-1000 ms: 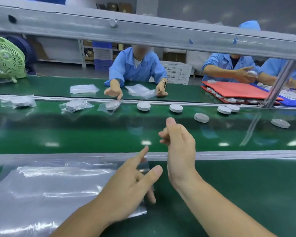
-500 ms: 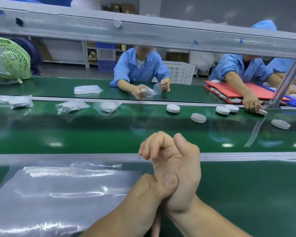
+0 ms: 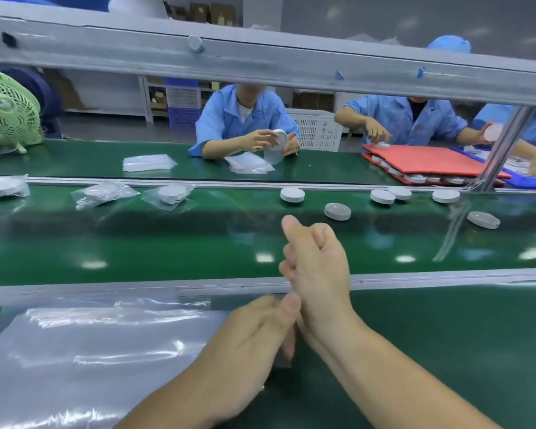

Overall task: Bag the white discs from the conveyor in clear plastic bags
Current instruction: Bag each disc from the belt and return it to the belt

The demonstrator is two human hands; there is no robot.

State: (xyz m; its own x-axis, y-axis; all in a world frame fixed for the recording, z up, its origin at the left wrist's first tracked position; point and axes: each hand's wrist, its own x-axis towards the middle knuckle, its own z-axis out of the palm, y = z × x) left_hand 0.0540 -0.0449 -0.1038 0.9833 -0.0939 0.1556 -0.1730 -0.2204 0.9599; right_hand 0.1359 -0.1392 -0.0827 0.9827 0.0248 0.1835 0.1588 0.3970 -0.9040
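Observation:
Several loose white discs lie on the green conveyor belt (image 3: 136, 243); the nearest are one disc (image 3: 292, 194) and a greyer disc (image 3: 337, 211). Three bagged discs (image 3: 171, 193) sit further left on the belt. A stack of clear plastic bags (image 3: 90, 351) lies on the near bench at left. My right hand (image 3: 316, 267) is raised over the belt's near rail, fingers curled, thumb up, holding nothing. My left hand (image 3: 254, 332) touches the heel of the right hand with its thumb. Its fingers curl down over the bag stack's corner, and whether they hold anything is hidden.
A grey metal beam (image 3: 260, 60) crosses overhead. People in blue coats work on the far side, with bag piles (image 3: 149, 162), a red tray (image 3: 430, 161) of discs and a white crate (image 3: 316, 128). A green fan (image 3: 7, 113) stands far left.
My left hand left the bag stack and came up against my right hand. The right hand's fingers curled in. The discs and bagged discs drifted left, and the person opposite picked one disc up.

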